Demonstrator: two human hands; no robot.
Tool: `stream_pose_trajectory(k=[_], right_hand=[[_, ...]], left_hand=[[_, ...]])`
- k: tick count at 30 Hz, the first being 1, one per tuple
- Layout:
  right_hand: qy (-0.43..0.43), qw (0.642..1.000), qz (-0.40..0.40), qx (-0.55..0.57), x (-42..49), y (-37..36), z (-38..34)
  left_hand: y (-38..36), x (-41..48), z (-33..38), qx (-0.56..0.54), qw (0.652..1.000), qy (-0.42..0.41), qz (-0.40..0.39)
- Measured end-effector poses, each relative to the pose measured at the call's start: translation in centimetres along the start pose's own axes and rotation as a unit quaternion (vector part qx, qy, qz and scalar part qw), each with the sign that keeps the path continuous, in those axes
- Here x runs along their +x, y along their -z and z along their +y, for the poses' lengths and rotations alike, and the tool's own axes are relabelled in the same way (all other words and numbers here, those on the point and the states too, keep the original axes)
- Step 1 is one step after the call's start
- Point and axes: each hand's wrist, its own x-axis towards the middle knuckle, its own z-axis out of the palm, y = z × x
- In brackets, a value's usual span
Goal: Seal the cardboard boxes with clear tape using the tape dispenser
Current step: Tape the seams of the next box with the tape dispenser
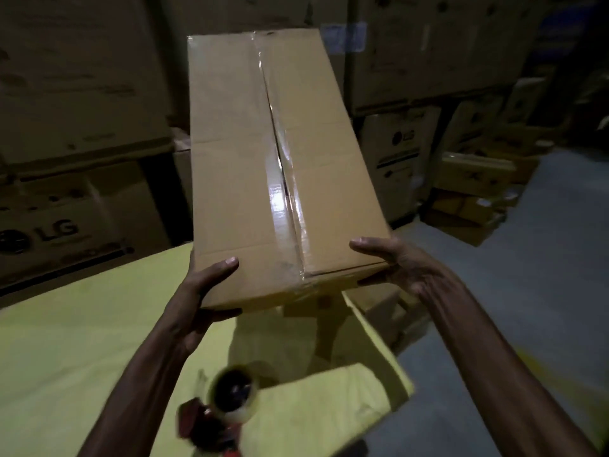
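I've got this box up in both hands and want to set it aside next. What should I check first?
1. Top seam of the cardboard box: ok, one glossy strip of tape runs end to end.
2. Tape over the near edge: ok, it folds down the front face.
3. Tape over the far edge: cannot tell, that face is hidden.
4. Left hand grip: ok, thumb on top, fingers underneath.
5. Right hand grip: ok, thumb on top at the near corner, though the fingers are hidden.
6. Tape dispenser: ok, out of both hands and lying on the yellow sheet.
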Motion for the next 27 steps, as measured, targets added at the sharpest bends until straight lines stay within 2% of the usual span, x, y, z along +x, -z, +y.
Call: stream_pose_trajectory(k=[6,12,16,19,27], right_hand=[[-0.019,0.999,0.046,-0.003,-0.1,15.4,-0.1],[-0.054,0.994,0.095,0.001,4.5,29.3,2.3],[-0.086,0.990,0.112,-0.007,9.8,37.5,3.7],[-0.116,0.987,0.114,-0.007,15.1,43.1,4.3],[-0.208,0.974,0.081,-0.025,29.4,54.1,4.1]], left_hand=[[-15.1,3.9,-3.7,0.017,0.997,0.045,-0.055],[-27.9,11.1,-7.9,0.106,0.983,0.065,-0.135],[-35.6,17.5,-11.7,0.107,0.980,0.062,-0.153],[-40.7,22.6,-14.3,0.100,0.978,0.093,-0.155],[-49.7,35.7,-20.2,0.130,0.965,0.147,-0.175]])
